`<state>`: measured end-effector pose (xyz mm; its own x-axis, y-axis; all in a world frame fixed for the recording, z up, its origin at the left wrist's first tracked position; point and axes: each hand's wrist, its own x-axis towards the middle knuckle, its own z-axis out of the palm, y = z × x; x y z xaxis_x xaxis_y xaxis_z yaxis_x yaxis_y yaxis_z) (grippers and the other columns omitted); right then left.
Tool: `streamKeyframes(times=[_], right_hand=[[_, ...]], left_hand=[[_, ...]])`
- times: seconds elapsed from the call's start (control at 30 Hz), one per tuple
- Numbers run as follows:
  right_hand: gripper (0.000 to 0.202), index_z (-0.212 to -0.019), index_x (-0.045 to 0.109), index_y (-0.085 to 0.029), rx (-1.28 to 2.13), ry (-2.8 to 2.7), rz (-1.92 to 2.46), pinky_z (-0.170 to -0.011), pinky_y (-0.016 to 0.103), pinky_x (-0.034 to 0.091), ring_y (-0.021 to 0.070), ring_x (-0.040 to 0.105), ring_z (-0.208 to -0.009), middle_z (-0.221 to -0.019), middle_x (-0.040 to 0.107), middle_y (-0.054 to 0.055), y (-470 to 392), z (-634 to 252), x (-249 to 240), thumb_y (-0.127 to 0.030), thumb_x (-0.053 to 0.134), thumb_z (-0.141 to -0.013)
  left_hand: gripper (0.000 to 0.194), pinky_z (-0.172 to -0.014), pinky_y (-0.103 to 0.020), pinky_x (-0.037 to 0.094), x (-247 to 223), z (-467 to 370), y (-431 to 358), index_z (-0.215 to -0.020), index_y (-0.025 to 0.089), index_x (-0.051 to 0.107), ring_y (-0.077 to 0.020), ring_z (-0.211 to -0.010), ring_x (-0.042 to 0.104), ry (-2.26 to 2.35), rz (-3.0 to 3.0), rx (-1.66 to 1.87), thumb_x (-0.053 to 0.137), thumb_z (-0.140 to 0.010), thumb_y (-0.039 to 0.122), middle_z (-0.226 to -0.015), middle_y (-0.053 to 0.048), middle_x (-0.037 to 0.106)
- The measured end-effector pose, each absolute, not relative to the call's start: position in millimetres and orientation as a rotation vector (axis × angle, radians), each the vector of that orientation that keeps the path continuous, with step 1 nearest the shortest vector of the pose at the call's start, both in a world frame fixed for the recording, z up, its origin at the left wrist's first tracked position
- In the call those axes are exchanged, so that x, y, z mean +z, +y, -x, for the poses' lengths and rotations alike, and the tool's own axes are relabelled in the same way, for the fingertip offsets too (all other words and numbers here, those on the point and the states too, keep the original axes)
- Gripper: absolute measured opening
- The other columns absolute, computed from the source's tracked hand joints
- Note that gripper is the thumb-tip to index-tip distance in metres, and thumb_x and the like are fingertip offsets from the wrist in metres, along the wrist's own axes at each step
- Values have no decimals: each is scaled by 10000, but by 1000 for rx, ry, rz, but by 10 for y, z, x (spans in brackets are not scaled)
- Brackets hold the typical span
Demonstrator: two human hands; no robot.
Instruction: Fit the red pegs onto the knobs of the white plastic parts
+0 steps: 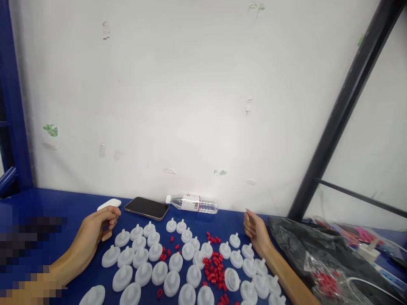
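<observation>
My left hand (98, 224) rests on the blue table at the left, its fingers loosely curled in, with nothing visible in them. Beside it stand rows of white translucent plastic funnel-like caps (126, 256), round with a short spout, mostly spout up. Near the right end of the table my right hand (256, 228) is curled into a loose fist, thumb up, and shows no object. Close to it are more of the white caps. Small red plastic tubes (216, 267) lie heaped among them. One cap (232, 279) is tipped on its side.
Along the wall lie a white oval item (110, 203), a black-screened phone (146, 208) and a clear water bottle (192, 203) on its side. A black plastic bag (295, 245) and a clear bag of red pieces (327, 283) lie at the right, beneath a dark slanted post (337, 114).
</observation>
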<state>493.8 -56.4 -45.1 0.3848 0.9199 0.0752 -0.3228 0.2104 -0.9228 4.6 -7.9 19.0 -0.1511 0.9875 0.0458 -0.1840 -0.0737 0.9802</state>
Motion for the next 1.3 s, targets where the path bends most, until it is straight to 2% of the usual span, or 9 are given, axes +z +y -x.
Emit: streamKeyframes(times=[0.67,1.07,1.3], right_hand=[[288,-904,622,-152,939,-797,1081,-373,151,338,32,396,-423,-665,527,-86,-624,-4844,-369,-404,625,-1045],[275,-992,643,-152,914,-806,1150,-444,176,441,58,514,-513,-773,607,-44,-626,-4818,-356,-422,626,-1040],[285,-1039,649,-153,902,-824,1173,-504,206,497,81,571,-579,-840,640,-20,-616,-4831,-363,-437,625,-1037]], left_hand=[[220,-386,-188,272,153,-30,-99,-664,199,590,-123,-567,371,1102,-1065,1379,688,-533,348,-599,51,447],[257,-386,-180,241,153,-18,-56,-722,202,547,-84,-498,366,1093,-1065,1369,678,-578,370,-586,80,416],[278,-367,-178,253,178,-35,-80,-713,201,555,-80,-484,366,1103,-1055,1363,674,-547,390,-576,85,418]])
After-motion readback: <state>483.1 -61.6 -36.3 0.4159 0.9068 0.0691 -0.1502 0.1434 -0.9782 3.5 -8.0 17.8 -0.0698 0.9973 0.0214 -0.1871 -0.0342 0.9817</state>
